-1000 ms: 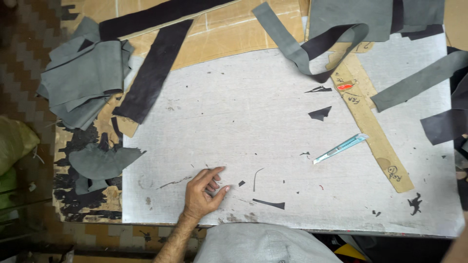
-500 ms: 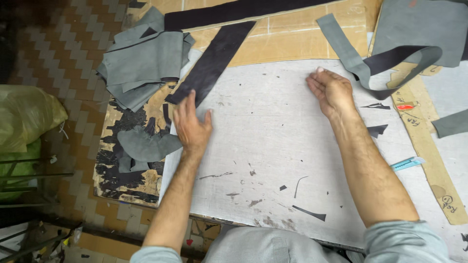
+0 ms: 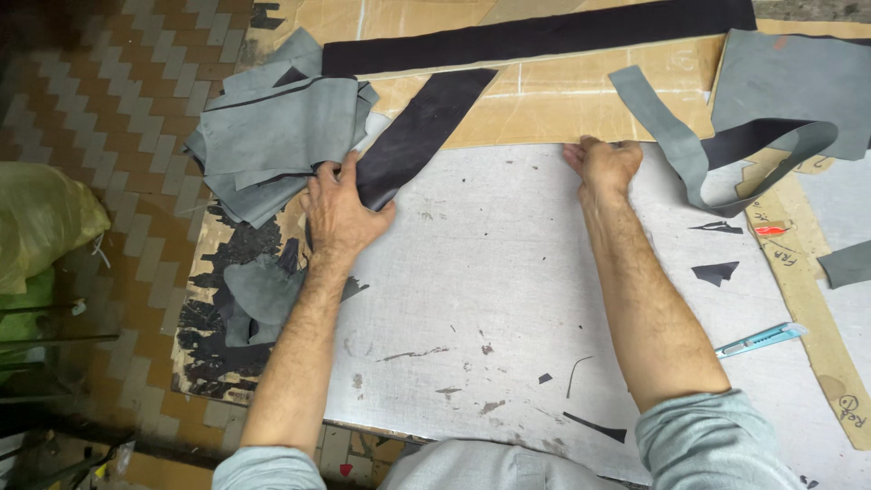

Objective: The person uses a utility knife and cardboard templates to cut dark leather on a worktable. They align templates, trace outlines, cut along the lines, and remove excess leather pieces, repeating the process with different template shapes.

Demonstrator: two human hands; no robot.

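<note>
My left hand [image 3: 340, 213] rests palm down at the left edge of a grey metal sheet [image 3: 508, 299], its fingers touching the lower end of a dark purple leather strip [image 3: 422, 132]. A pile of grey leather pieces [image 3: 272, 136] lies just left of that hand. My right hand [image 3: 606, 165] has its fingers curled over the far edge of the same sheet, where it meets the brown cardboard [image 3: 562, 100]. A long grey leather strap [image 3: 680, 159] curves just right of that hand.
A long dark strip [image 3: 544, 36] lies across the back. A blue utility knife [image 3: 760, 339] and a brown cardboard template [image 3: 798, 263] sit on the right. Small dark offcuts [image 3: 715, 270] dot the sheet. A yellow-green bag [image 3: 41, 227] stands on the tiled floor at left.
Both hands have moved farther away across the sheet: the left one onto the end of the dark strip, the right one to the sheet's far edge. The view has shifted left.
</note>
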